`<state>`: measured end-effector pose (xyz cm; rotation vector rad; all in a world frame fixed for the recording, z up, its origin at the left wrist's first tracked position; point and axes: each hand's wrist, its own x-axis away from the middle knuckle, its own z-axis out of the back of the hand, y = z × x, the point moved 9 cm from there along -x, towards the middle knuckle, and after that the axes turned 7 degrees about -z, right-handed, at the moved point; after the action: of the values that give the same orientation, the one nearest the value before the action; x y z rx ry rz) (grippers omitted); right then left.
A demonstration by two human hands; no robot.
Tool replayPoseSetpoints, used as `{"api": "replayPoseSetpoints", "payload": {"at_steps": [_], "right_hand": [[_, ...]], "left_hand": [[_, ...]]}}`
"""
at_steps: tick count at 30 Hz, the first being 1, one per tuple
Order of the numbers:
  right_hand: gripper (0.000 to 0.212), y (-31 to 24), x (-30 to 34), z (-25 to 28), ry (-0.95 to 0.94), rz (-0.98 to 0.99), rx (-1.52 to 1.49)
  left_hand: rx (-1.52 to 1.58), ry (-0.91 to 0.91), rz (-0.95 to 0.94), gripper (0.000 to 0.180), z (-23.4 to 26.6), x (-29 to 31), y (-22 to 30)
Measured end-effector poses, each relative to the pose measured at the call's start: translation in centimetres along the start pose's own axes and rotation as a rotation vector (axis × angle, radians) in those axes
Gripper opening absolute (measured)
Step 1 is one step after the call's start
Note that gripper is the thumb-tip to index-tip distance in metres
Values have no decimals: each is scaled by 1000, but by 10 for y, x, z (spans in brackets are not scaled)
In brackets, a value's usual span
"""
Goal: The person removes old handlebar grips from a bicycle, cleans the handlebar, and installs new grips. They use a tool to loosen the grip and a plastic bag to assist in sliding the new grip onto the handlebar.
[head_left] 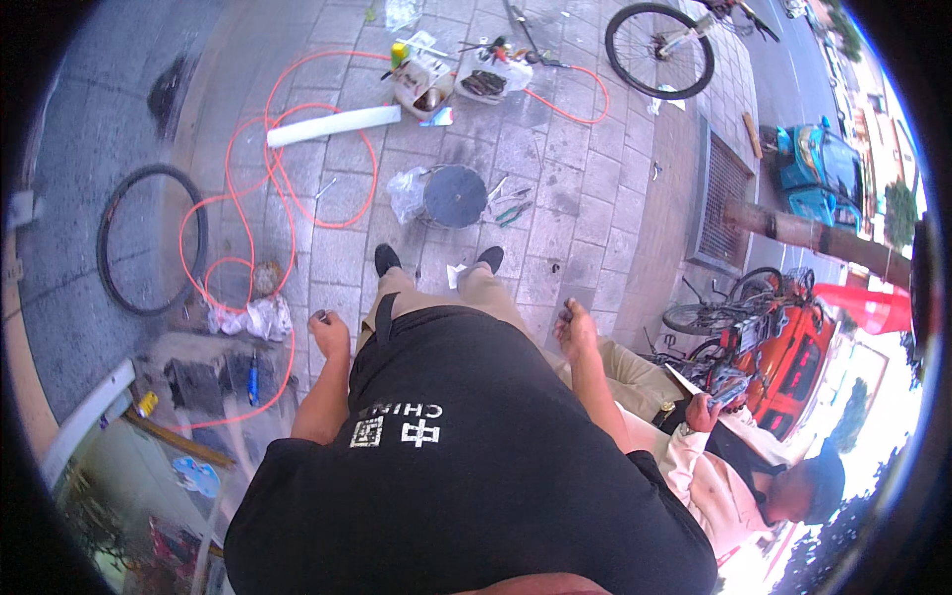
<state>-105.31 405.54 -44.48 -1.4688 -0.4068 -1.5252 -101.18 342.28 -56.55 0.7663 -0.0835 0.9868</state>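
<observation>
I stand upright, with both arms held out beside my body. My left hand is closed at my left side, and its curled fingers hide whatever small thing may be in them. My right hand hangs at my right side, its dirty fingers loosely bent and apart, with nothing visible in them. On the paving ahead of my shoes stands a round dark-topped stool. Beside it lie a clear plastic bag and several hand tools, including green-handled pliers.
An orange hose loops across the paving near a bicycle tyre. A white strip, a tool-filled container and an upside-down-looking bicycle's wheel lie farther off. A person sits close at my right. A grate borders the road.
</observation>
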Motion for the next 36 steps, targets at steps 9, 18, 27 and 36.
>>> {"api": "replayPoseSetpoints", "payload": {"at_steps": [9, 18, 27, 36], "right_hand": [[30, 36, -61, 88, 153, -210, 33], [29, -18, -120, 139, 35, -149, -148], [25, -59, -200, 207, 135, -165, -415], [32, -141, -232, 148, 94, -234, -333]], "left_hand": [[-43, 70, -46, 39, -34, -63, 66], [-55, 8, -349, 44, -125, 5, 245], [-99, -181, -486, 46, -193, 77, 386], [-250, -188, -390, 48, -278, 34, 422]]}}
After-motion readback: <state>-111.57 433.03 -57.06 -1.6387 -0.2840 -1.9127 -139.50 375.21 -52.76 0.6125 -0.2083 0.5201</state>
